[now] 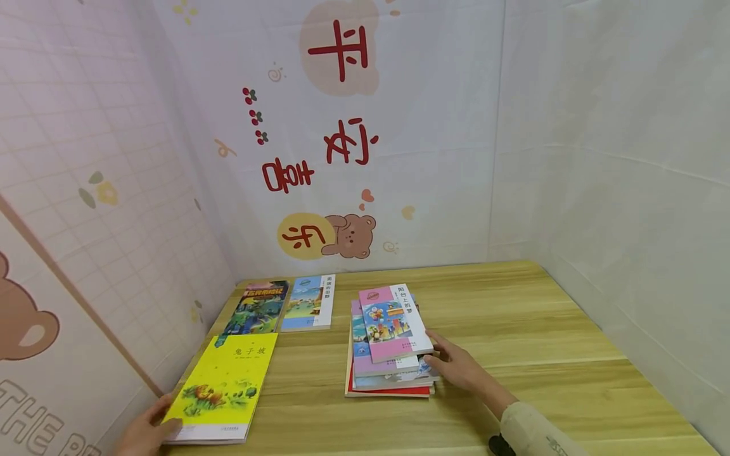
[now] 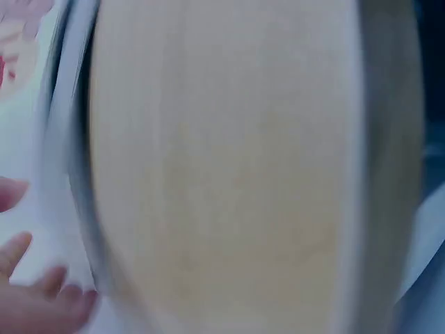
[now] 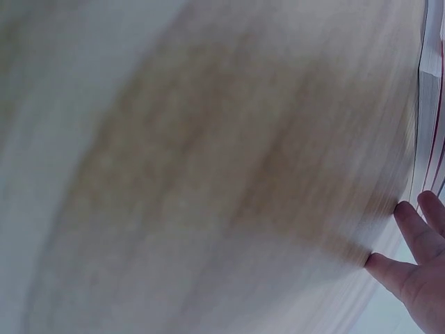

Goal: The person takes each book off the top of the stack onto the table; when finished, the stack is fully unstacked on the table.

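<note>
I see a bright yellow book (image 1: 225,383) with an orange-and-green picture (image 1: 208,397), a pink-and-white book (image 1: 395,324) with a multicoloured scene (image 1: 386,322), a blue-and-white book (image 1: 310,303) and a dark green book (image 1: 256,309). The bench (image 1: 513,335) is yellow-brown, streaked with wood grain; in my blurred wrist views it seems beige. The back wall (image 1: 433,158) is white, with red characters (image 1: 340,52) and a brown bear (image 1: 353,239).

wood-grain table (image 1: 513,329) | pale backdrop (image 1: 439,139) | red characters (image 1: 340,50) | cherries (image 1: 253,114) | brown bear (image 1: 355,237) touching yellow disc (image 1: 302,253)
</note>
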The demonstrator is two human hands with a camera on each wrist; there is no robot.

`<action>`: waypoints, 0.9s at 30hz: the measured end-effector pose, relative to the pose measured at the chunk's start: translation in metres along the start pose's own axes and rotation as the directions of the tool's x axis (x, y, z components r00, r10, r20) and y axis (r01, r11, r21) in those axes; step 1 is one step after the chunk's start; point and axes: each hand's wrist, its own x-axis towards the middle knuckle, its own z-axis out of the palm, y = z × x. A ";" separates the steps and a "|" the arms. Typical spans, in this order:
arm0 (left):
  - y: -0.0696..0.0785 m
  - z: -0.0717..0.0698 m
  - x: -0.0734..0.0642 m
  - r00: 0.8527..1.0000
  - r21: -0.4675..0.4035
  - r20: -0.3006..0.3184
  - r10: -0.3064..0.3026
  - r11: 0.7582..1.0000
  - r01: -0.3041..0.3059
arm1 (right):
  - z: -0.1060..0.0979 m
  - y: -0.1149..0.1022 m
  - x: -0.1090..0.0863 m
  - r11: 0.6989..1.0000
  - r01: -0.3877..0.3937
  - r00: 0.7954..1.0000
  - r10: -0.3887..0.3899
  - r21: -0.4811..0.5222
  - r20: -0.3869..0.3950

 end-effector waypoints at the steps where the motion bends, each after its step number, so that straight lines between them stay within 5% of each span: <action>1: 0.008 0.003 -0.001 0.999 0.089 -0.032 0.016 0.996 -0.013 | 0.000 0.000 0.000 1.000 0.000 1.000 0.000 0.000 -0.002; 4: 0.033 0.014 -0.005 0.996 0.154 -0.049 0.080 0.985 -0.072 | 0.000 0.001 0.000 1.000 0.003 1.000 -0.003 0.001 -0.005; 11: 0.085 0.041 -0.002 0.983 0.096 -0.031 0.179 0.980 -0.175 | 0.001 0.001 0.000 1.000 0.014 1.000 -0.014 0.007 -0.009; 17: 0.116 0.064 0.006 0.945 0.015 -0.030 0.326 0.945 -0.326 | 0.001 0.001 0.001 1.000 0.015 1.000 -0.015 0.017 -0.017; 27: 0.166 0.108 0.007 0.931 -0.205 -0.018 0.364 0.910 -0.360 | 0.002 0.002 0.002 0.999 0.034 0.999 -0.034 0.034 -0.019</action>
